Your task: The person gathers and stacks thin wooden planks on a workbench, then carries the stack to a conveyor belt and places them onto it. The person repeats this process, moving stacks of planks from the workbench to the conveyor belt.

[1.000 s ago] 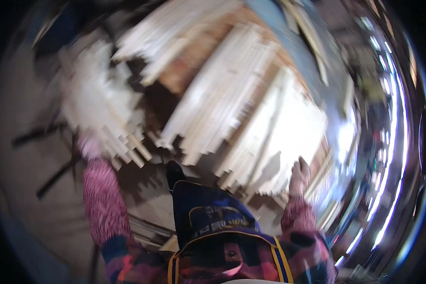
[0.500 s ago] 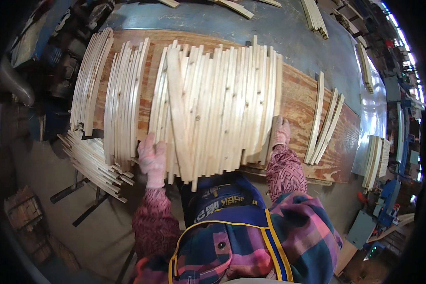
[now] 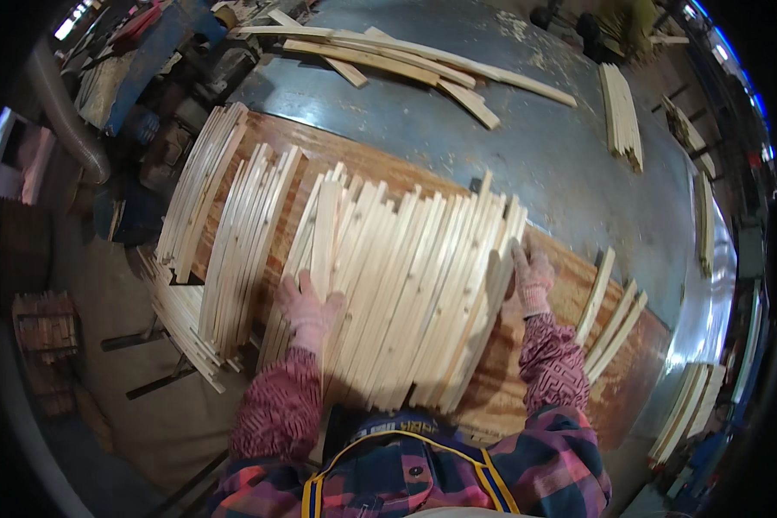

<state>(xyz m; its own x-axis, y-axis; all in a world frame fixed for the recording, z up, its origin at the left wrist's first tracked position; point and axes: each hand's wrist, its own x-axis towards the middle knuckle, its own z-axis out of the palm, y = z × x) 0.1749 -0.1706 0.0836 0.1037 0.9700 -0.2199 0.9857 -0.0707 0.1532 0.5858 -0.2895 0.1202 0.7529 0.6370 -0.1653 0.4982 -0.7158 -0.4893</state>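
Observation:
Pale wooden strips (image 3: 406,293) lie side by side in a wide batch in front of me, their ends uneven. One wider strip (image 3: 324,229) rests on top at the batch's left part. My left hand (image 3: 309,315), in a pinkish knit glove, lies over the left part with fingers spread, touching the wood at the lower part of that wider strip. At the batch's right edge is my right hand (image 3: 533,276), gloved alike, its fingers stretched out along the outermost strip. Neither hand grips a strip.
Two narrower bundles of strips (image 3: 249,246) lie to the left on the brown plywood board (image 3: 345,155). Several loose strips (image 3: 613,319) lie to the right. Beyond, longer slats (image 3: 423,65) cross the grey metal table (image 3: 492,155). Machinery (image 3: 160,112) stands at far left.
My left hand has moved from the batch's left edge onto the strips. Along the right edge, my right hand has slid farther away from me. The view now takes in more of the table's far side.

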